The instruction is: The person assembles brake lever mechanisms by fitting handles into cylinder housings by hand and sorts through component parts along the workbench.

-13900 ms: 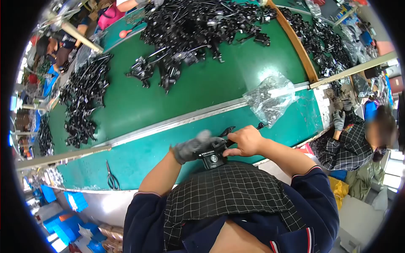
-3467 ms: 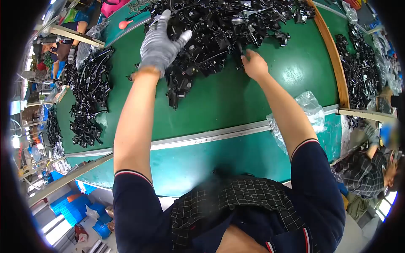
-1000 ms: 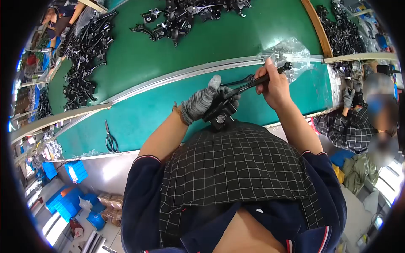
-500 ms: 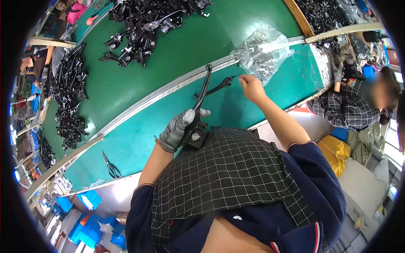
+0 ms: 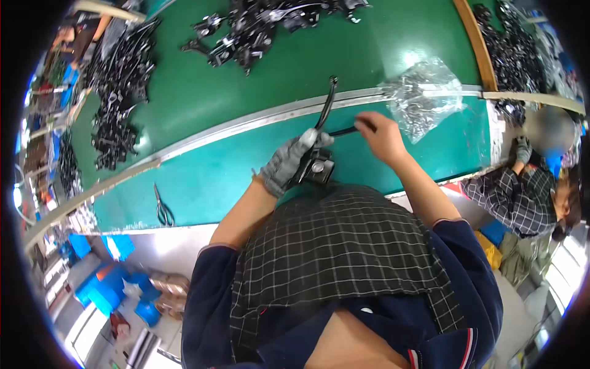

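My left hand (image 5: 287, 161), in a grey glove, is closed round a black lever assembly (image 5: 320, 168). Its square body with a round silver spot sits against my apron, and its long curved lever points up past the metal rail. To the right, my bare right hand (image 5: 382, 138) has its fingers curled at the end of a dark bar (image 5: 343, 131) that lies behind the assembly. Whether the fingertips grip the bar is too small to tell.
Black lever parts (image 5: 252, 31) are heaped on the green table (image 5: 295, 80). A clear plastic bag (image 5: 424, 98) lies across the metal rail (image 5: 239, 128) at the right. Scissors (image 5: 163, 209) rest at the front left. A co-worker (image 5: 522, 197) sits at the right.
Half a second ago my right hand was apart from the dark bar; now it is at the bar's end. My left hand still holds the assembly. The view has shifted, and the lever stands more upright.
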A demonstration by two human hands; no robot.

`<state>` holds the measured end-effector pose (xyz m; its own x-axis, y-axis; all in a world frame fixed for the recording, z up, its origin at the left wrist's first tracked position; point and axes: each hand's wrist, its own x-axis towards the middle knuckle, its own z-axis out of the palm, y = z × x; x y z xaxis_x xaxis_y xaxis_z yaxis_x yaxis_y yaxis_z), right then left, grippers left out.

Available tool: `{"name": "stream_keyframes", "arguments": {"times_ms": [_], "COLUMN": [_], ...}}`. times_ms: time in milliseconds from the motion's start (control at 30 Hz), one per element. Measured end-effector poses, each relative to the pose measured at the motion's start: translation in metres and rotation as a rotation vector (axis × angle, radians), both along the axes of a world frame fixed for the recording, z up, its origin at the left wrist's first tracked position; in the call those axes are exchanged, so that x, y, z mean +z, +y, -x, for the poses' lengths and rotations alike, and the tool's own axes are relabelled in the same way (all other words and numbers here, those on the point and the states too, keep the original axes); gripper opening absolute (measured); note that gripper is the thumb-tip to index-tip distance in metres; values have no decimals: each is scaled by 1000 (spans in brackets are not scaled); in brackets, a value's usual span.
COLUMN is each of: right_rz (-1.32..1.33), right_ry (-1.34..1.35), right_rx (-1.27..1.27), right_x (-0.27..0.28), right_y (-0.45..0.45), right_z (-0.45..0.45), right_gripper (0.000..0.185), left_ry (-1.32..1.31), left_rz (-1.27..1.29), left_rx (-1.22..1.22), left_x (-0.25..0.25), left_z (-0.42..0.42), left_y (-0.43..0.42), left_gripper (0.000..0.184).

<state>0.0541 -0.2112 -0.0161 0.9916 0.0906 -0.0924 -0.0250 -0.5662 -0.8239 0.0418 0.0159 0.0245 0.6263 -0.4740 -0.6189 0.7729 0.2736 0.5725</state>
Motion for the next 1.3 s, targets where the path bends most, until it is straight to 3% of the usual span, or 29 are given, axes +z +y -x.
{"name": "stream_keyframes", "arguments": {"times_ms": [33, 100, 167, 200, 233, 267, 333, 400, 467, 600, 700, 833, 967, 1067, 1133, 1200, 1267, 1300], "right_rz": [-43, -18, 164, 91, 67, 117, 85, 17, -19, 125, 428, 354, 283, 202, 201, 327, 251, 177], "right_ry": [-159, -217, -299, -389, -365, -344, -384, -328, -296, -517, -238, -31, -45, 10, 107, 216, 217, -57], "right_rx": [163, 370, 442, 418, 418, 442, 491, 529, 578, 632, 880, 724, 544, 362, 317, 362, 411, 344], "right_x": [22, 51, 57, 60, 58, 62, 63, 63, 73, 93, 77, 91, 63, 47, 48, 45, 30, 23], "right_y": [13, 29, 39, 48, 49, 49, 54, 52, 53, 53, 29, 21, 14, 25, 34, 33, 27, 25], "right_z": [6, 16, 24, 24, 29, 32, 37, 43, 38, 23, 20, 31, 34, 28, 15, -7, -31, -47], "right_gripper": [16, 15, 14, 15, 13, 12, 14, 17, 19, 30, 46, 47, 42, 45, 51, 52, 46, 41], "left_ry": [-4, 47, -179, -449, -664, -188, -914, -227, -296, -404, -423, -369, -330, -272, -179, -70, -306, -555], "left_rz": [-10, -36, -18, -179, -231, 23, -272, 142, 102, 15, -15, 38, 60, 131, 270, 250, 78, -63], "left_rx": [18, -135, -174, -249, -322, -264, -228, -332, -252, -129, -116, -279, -419, -226, -127, -205, -243, -215], "left_x": [3, 13, -28, -17, -31, -2, -34, -52, -34, -7, 18, 43, 50, 43, 7, -1, -11, -6], "left_z": [2, -3, 8, 3, 4, 8, 16, 24, 20, 21, 32, 23, 25, 9, -1, -25, -47, -66], "left_y": [-1, 2, 5, 9, 10, 13, 16, 10, 20, 22, 34, 40, 28, 19, 14, 17, 19, 20], "left_gripper": [54, 43, 39, 24, 24, 26, 32, 40, 40, 43, 44, 47, 49, 55, 55, 53, 51, 47]}}
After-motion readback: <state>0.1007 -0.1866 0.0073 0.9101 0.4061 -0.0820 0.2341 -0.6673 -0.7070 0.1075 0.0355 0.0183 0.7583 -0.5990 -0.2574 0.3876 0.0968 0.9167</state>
